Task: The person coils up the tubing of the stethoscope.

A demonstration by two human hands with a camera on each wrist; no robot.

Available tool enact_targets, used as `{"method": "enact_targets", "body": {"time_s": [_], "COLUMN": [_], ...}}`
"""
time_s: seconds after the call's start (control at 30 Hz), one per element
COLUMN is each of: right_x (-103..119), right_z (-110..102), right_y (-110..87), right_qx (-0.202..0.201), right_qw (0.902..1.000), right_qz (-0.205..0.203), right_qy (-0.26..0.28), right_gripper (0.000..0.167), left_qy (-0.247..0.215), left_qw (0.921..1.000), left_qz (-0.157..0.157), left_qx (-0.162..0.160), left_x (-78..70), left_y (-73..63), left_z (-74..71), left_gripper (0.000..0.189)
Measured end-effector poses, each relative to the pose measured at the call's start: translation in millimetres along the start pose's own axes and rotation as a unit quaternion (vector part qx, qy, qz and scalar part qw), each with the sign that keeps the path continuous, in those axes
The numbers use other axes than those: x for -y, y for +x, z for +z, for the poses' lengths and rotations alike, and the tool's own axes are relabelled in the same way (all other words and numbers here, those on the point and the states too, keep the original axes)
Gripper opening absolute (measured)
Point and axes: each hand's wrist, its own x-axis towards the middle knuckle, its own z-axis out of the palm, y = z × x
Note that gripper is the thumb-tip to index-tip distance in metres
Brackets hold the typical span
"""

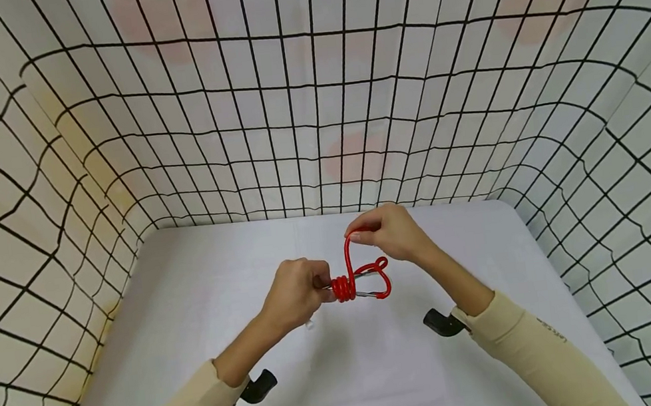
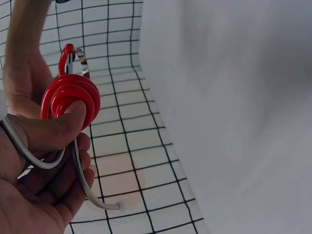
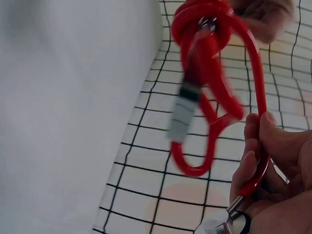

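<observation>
A glossy red cord (image 1: pixel 348 261) is wound in several tight turns around the middle of a bundle, with red and silver loops sticking out to the right. My left hand (image 1: pixel 296 293) grips the bundle's left end. In the left wrist view its thumb presses the red coil (image 2: pixel 92 97), and a thin grey strand (image 2: pixel 81 170) with a white tip (image 2: pixel 117 206) bends out past the fingers. My right hand (image 1: pixel 395 232) pinches the cord's free length, drawn up above the coil. In the right wrist view a metal fitting (image 3: pixel 236 204) and round silver end piece (image 3: pixel 214 224) show below the fingers.
Both hands are above a white-covered table (image 1: pixel 217 255). Black grid netting (image 1: pixel 290 106) stands behind it and along both sides. A black curved piece (image 1: pixel 258 386) sits at the left wrist and another black piece (image 1: pixel 443 322) at the right.
</observation>
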Motion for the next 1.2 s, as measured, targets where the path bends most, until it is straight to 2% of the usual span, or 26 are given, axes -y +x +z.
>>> {"method": "enact_targets", "body": {"time_s": [0.23, 0.37, 0.53, 0.63, 0.77, 0.87, 0.93, 1.07, 1.2], "right_x": [-26, -41, -56, -65, -75, -79, -79, -75, -71], "right_z": [-3, -1, 4, 7, 11, 16, 20, 30, 37], "right_y": [5.7, 9.0, 9.0, 9.3, 7.2, 2.2, -1.7, -9.3, -16.1], "right_qx": [0.061, 0.100, 0.152, 0.192, 0.232, 0.234, 0.221, 0.187, 0.164], "right_qw": [0.9974, 0.9898, 0.9690, 0.9518, 0.9265, 0.9135, 0.9094, 0.9124, 0.9203], "right_qz": [0.029, 0.065, 0.125, 0.131, 0.119, 0.115, 0.134, 0.177, 0.185], "right_qy": [0.027, 0.078, 0.149, 0.200, 0.272, 0.312, 0.325, 0.318, 0.303], "right_gripper": [0.013, 0.015, 0.020, 0.021, 0.018, 0.016, 0.019, 0.037, 0.039], "left_qy": [-0.019, -0.020, -0.032, -0.047, -0.056, -0.058, -0.053, -0.040, -0.044], "left_qw": [0.9997, 0.9992, 0.9991, 0.9987, 0.9978, 0.9967, 0.9961, 0.9949, 0.9926], "left_qz": [0.011, 0.028, 0.025, 0.017, 0.027, 0.034, 0.035, 0.027, 0.018], "left_qx": [-0.006, -0.018, -0.013, -0.007, -0.023, -0.045, -0.061, -0.089, -0.112], "left_x": [-7.8, -10.3, -12.7, -13.8, -15.5, -14.9, -12.1, -3.0, 7.4], "left_y": [-0.4, 0.4, 1.2, 1.3, 3.2, 5.9, 7.9, 11.4, 14.2], "left_z": [0.0, -1.7, -2.2, -1.7, -3.3, -6.0, -7.5, -8.3, -7.1], "left_gripper": [0.024, 0.024, 0.023, 0.022, 0.021, 0.018, 0.017, 0.015, 0.014]}}
